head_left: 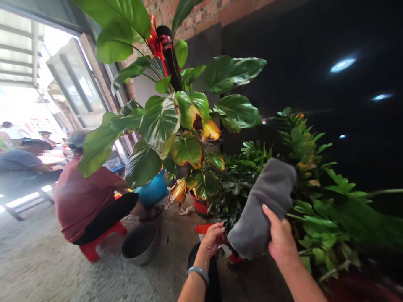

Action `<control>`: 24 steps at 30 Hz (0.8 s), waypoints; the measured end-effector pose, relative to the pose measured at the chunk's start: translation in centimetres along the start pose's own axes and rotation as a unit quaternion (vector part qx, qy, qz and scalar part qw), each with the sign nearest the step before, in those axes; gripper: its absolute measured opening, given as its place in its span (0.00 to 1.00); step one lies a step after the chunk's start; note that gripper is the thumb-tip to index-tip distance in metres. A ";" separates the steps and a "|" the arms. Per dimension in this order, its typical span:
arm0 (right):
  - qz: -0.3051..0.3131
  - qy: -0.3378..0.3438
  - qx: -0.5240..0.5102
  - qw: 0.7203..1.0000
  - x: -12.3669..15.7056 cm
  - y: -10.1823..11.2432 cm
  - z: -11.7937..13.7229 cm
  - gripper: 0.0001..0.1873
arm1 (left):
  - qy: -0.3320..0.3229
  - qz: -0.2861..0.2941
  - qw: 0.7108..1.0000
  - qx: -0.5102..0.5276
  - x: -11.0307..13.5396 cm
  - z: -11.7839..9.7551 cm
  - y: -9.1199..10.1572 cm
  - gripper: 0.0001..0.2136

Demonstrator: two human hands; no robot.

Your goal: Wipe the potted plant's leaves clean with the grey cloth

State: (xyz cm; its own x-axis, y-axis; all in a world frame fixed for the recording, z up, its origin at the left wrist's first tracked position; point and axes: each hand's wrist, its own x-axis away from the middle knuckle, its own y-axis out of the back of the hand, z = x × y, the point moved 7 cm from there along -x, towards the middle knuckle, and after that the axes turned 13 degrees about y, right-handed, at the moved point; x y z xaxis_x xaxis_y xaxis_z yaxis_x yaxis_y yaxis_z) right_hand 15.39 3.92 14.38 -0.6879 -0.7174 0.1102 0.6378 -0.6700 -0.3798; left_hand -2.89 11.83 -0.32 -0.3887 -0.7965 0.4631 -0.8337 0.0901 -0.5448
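My right hand (279, 235) is closed on a folded grey cloth (264, 201), thumb on top, in front of the potted plants. The cloth hangs down to the left and hides part of the foliage. Left of it, my left hand (213, 239), with a pale bangle (199, 274) on the wrist, has its fingers pinched together at the low dark-green plant (231, 193), seemingly on a leaf. The fingertips are partly lost among the dark leaves. Above stands a tall broad-leaved plant (160, 121), some leaves yellow and brown at the edges.
To the left, a person in a red shirt (85, 197) sits on a red stool (97, 245). A grey basin (141, 243) stands on the concrete floor. More leafy plants (327, 222) crowd the right side, before a dark glossy wall (308, 54). Other people sit further back left.
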 end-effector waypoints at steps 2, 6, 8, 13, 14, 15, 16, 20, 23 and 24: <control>0.036 -0.108 -0.014 0.993 1.1 0.6 -3.6 0.24 | 0.000 0.003 1.000 -0.003 0.1 0.0 0.1 0.19; 0.080 -0.243 0.027 0.966 5.0 4.3 -9.0 0.25 | 0.003 0.003 1.000 -0.013 0.3 -0.2 0.3 0.19; 0.085 -0.214 0.038 0.972 5.4 4.7 -8.2 0.27 | 0.003 -0.003 1.000 -0.015 0.3 -0.2 0.4 0.18; 0.035 -0.014 0.018 0.999 1.7 0.3 -0.6 0.26 | 0.005 -0.012 1.000 -0.017 0.2 0.0 0.1 0.17; 0.044 -0.002 0.006 0.999 1.0 -0.8 0.0 0.25 | 0.004 -0.013 1.000 -0.018 0.2 0.0 0.0 0.17; 0.059 -0.009 -0.002 0.998 0.6 -1.6 -0.2 0.24 | 0.003 -0.013 1.000 -0.018 0.3 0.0 -0.1 0.17; 0.077 -0.031 -0.003 0.997 0.5 -1.8 -1.2 0.24 | 0.002 -0.013 1.000 -0.016 0.4 0.0 -0.1 0.17; 0.146 -0.102 0.099 0.979 3.6 1.7 -7.6 0.24 | 0.004 -0.002 1.000 -0.025 0.2 0.0 -0.1 0.19; 0.170 -0.085 0.196 0.962 6.9 4.3 -9.6 0.20 | -0.004 -0.010 0.999 -0.036 -0.3 0.1 0.2 0.13; 0.175 -0.072 0.193 0.963 7.6 4.0 -9.1 0.20 | -0.009 -0.020 0.999 -0.037 -0.4 0.1 0.4 0.12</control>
State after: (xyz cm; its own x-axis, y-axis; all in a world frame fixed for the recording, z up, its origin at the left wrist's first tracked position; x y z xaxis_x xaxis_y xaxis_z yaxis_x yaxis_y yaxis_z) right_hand 9.59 -2.48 5.38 -0.3701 -0.9126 0.1739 0.9222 -0.3835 -0.0502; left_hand -3.01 12.19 -0.78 -0.3479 -0.8114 0.4697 -0.8751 0.1012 -0.4733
